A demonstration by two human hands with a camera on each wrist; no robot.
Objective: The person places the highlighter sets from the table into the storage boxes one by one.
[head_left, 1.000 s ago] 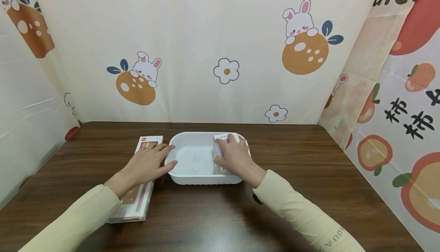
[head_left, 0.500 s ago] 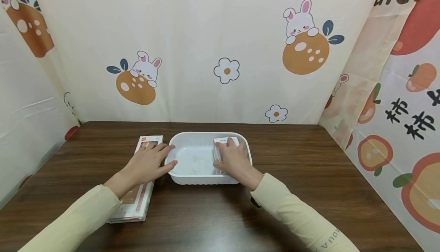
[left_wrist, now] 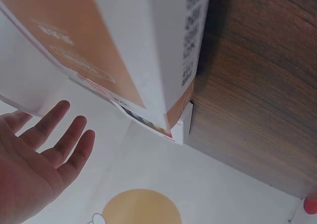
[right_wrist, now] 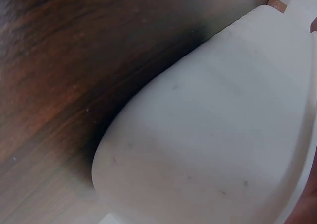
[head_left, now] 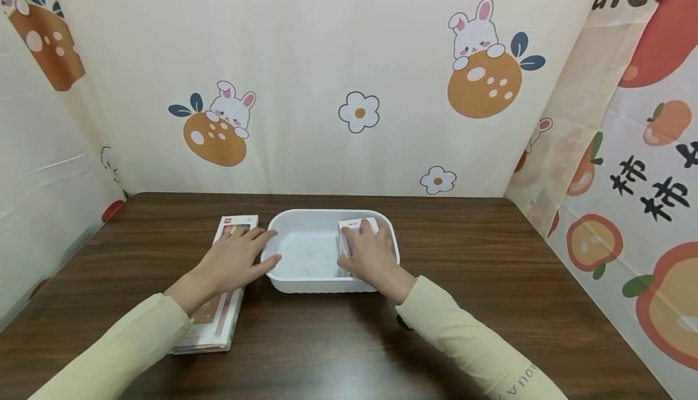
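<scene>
A white plastic basin (head_left: 305, 254) sits in the middle of the table. Inside it, along the right wall, is a small white box (head_left: 351, 224) with purple on its face. My right hand (head_left: 373, 257) reaches into the basin and grips this box, covering most of it. The fingers of my left hand (head_left: 235, 257) are spread and relaxed; they touch the basin's left rim. Below that hand and wrist lies a flat stack of long white-and-brown boxes (head_left: 209, 330). In the right wrist view the basin's outer wall (right_wrist: 213, 115) hides the held box.
The dark wooden table (head_left: 463, 254) extends on both sides of the basin. A printed curtain (head_left: 305, 73) with rabbits and fruit closes off the back, and more cloth (head_left: 654, 218) hangs along the right side.
My right hand has gone slightly down and toward me with the small box, which now sits lower inside the basin. The left hand and the stack of boxes have not moved.
</scene>
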